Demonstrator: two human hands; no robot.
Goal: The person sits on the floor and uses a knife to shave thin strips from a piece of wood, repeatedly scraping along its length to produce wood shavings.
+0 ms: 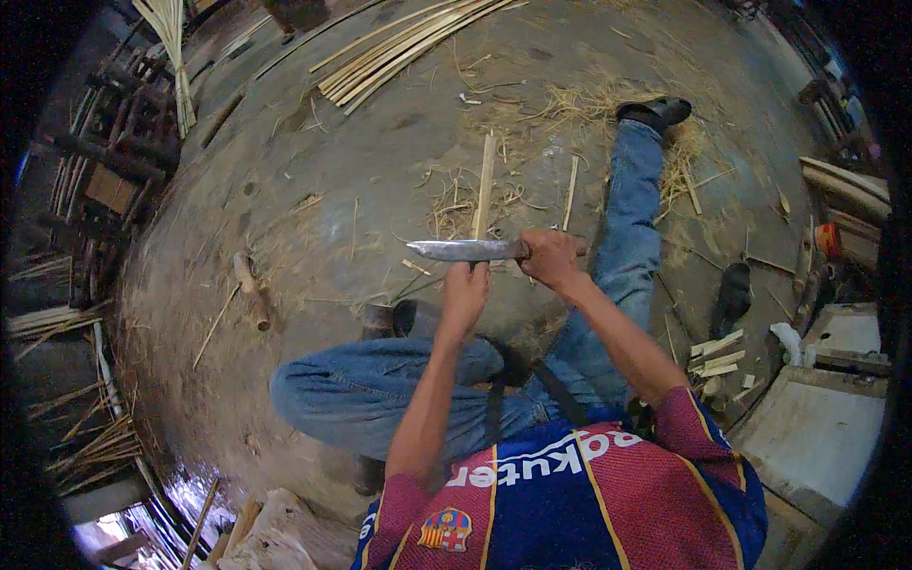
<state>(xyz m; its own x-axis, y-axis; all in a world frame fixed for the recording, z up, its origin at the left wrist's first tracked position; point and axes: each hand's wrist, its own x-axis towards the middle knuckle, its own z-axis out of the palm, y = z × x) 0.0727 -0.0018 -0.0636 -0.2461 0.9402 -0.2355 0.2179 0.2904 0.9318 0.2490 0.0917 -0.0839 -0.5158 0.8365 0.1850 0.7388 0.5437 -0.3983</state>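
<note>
My right hand is closed round the handle of a large knife, whose wide grey blade points left. The blade lies across a pale, flat bamboo strip that stretches away from me over the floor. Just on the near side of the blade, my left hand grips the strip's near end. Thin curled shavings lie around the strip. Another narrow strip rests on the floor to the right of it.
A fanned bundle of long strips lies at the far side. To the left are a short wooden log and stacked dark wooden furniture. My outstretched leg is on the right, near a heap of shavings and short offcuts.
</note>
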